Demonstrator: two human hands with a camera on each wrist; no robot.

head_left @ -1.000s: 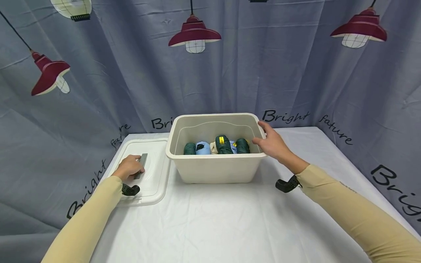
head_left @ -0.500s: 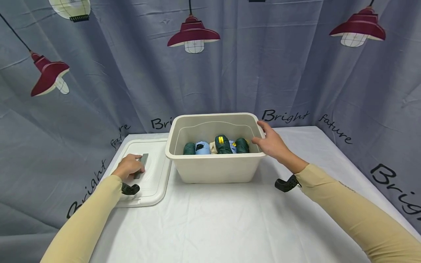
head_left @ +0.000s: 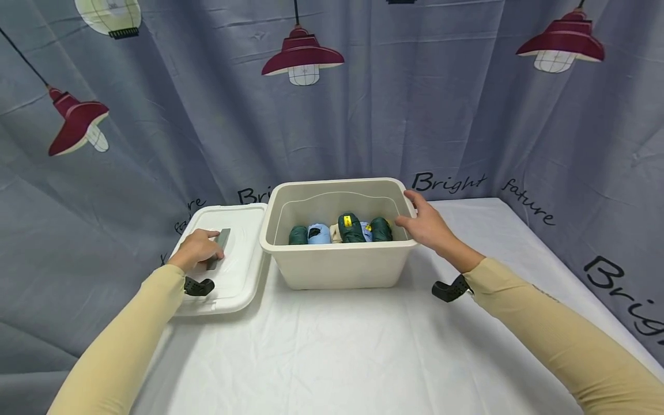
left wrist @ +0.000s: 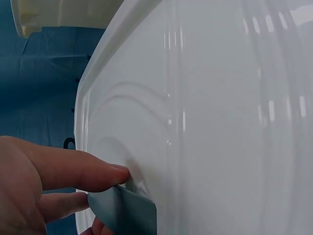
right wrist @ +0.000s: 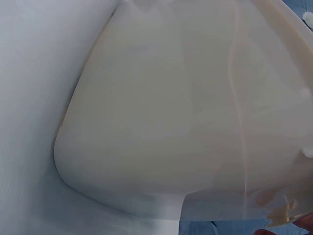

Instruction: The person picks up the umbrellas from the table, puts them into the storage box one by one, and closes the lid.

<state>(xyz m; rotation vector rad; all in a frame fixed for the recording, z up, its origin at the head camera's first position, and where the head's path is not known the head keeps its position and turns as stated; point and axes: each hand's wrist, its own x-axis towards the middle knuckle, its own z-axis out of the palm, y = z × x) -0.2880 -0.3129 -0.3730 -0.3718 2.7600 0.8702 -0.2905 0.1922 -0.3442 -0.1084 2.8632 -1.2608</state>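
Note:
In the head view my left hand (head_left: pixel 199 249) pinches the grey handle (head_left: pixel 218 249) of a white plastic lid (head_left: pixel 238 276), left of the box. The left wrist view shows the thumb and fingers on that handle (left wrist: pixel 128 211), with the lid's glossy top (left wrist: pixel 220 122) beyond. The lid tilts slightly, a shadow under its near edge. My right hand (head_left: pixel 433 230) holds the right rim of an off-white storage box (head_left: pixel 342 268), thumb over the inside. Inside the box sit several rolled bundles: dark green ones (head_left: pixel 351 228) with yellow labels, light blue (head_left: pixel 319 234) and beige (head_left: pixel 335 234).
Box and lid are at the back of a table with a white cloth (head_left: pixel 332 346). A grey-blue curtain (head_left: pixel 404 115) printed with red lamps and lettering hangs close behind and along both sides. Black wrist mounts (head_left: pixel 451 289) stick out below both wrists.
My left hand has raised the lid off the table and shifted it slightly up and left. The right hand stays on the box rim, and the box has not moved.

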